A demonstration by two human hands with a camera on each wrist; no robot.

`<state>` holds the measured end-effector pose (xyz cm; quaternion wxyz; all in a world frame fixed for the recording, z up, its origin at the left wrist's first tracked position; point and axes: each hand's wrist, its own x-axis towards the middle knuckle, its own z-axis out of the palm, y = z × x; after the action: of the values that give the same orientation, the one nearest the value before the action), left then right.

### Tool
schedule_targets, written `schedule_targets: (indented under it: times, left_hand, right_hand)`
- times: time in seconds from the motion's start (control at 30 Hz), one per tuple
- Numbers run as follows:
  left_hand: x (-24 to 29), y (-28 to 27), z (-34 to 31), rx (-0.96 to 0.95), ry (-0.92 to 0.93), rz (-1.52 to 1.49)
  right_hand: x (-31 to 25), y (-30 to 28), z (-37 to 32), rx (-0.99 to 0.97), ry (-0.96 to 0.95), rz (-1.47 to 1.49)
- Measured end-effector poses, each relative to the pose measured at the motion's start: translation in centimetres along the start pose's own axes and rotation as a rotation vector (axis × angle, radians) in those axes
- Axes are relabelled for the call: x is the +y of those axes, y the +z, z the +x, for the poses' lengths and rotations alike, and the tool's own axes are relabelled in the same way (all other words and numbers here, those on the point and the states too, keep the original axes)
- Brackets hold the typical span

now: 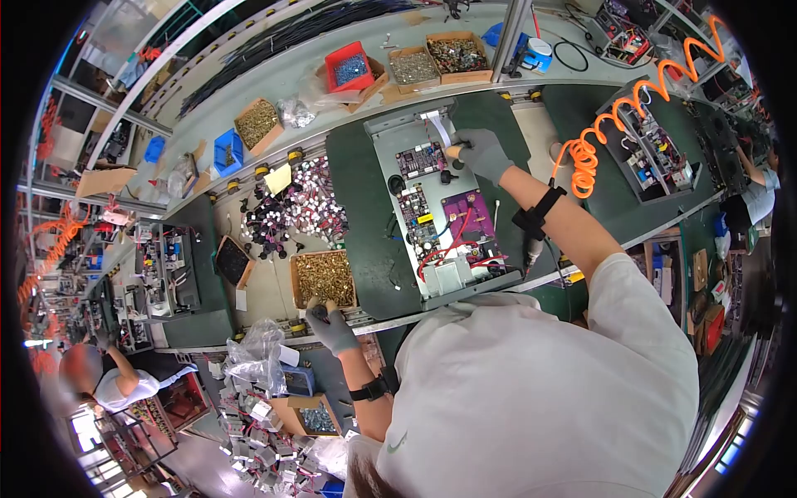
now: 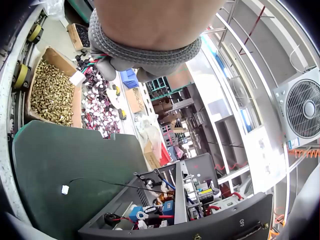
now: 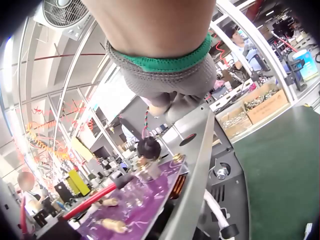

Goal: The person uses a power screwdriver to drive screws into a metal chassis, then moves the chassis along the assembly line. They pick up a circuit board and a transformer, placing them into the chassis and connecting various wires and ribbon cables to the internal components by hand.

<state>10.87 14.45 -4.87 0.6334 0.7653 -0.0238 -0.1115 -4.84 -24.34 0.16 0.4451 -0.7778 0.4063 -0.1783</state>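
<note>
My left hand (image 1: 334,334), in a grey glove, is at the near edge of the box of small brass parts (image 1: 324,278). In the left wrist view its curled fingers hold a thin red-and-green wire lead (image 2: 91,64), with a white connector (image 2: 77,78) at the end. My right hand (image 1: 484,155), gloved with bare fingertips, is over the far right part of an open grey metal chassis (image 1: 384,128). Its thumb and fingers pinch a twisted red-and-green lead (image 3: 146,120) above a black knob-like part (image 3: 149,148). A purple circuit board (image 1: 470,217) lies in the chassis.
A heap of wired parts with white connectors (image 1: 311,199) lies left of the green mat (image 1: 365,282). Boxes of hardware (image 1: 413,68) and a red bin (image 1: 349,66) line the back. An orange coiled hose (image 1: 584,170) hangs at right, near another open chassis (image 1: 656,153).
</note>
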Motion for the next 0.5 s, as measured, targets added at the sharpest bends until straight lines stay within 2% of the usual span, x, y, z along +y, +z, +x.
schedule_targets:
  times: [0.03, 0.1, 0.13, 0.23, 0.27, 0.3, 0.37, 0.4, 0.47, 0.5]
  left_hand:
    - [-0.2, 0.0, -0.2, 0.007, 0.0, 0.002]
    - [0.0, -0.1, -0.9, 0.014, -0.11, 0.003]
    - [-1.5, -0.1, -0.5, 0.024, 0.053, 0.071]
    - [-2.0, 0.2, -0.1, -0.02, -0.015, 0.104]
    - [-3.0, 0.4, 0.5, -0.022, 0.098, 0.154]
    - [-2.5, 0.9, 0.5, -0.012, 0.093, 0.153]
    - [0.0, 2.9, 0.6, -0.092, 0.256, 0.241]
    - [1.7, 3.8, 0.5, -0.085, 0.25, 0.239]
    - [5.2, 5.7, 0.6, -0.26, 0.131, 0.405]
    - [6.1, 6.8, 0.9, -0.256, 0.126, 0.401]
  right_hand:
    - [0.4, 0.3, 0.7, -0.006, -0.003, 0.003]
    - [1.5, 1.2, 2.3, 0.094, -0.226, -0.073]
    - [1.0, 1.5, 2.4, 0.018, -0.149, -0.019]
    - [3.9, 3.9, 5.2, 0.03, -0.249, -0.086]
    - [4.4, 4.2, 5.7, 0.001, -0.178, -0.149]
    - [4.3, 4.3, 5.7, -0.009, -0.182, -0.15]
    - [3.3, 3.7, 5.7, -0.02, -0.19, -0.24]
    - [2.5, 3.5, 5.6, -0.027, -0.193, -0.243]
    - [0.7, 2.9, 5.3, -0.064, -0.069, -0.467]
    - [-0.5, 2.7, 5.0, -0.069, -0.072, -0.471]
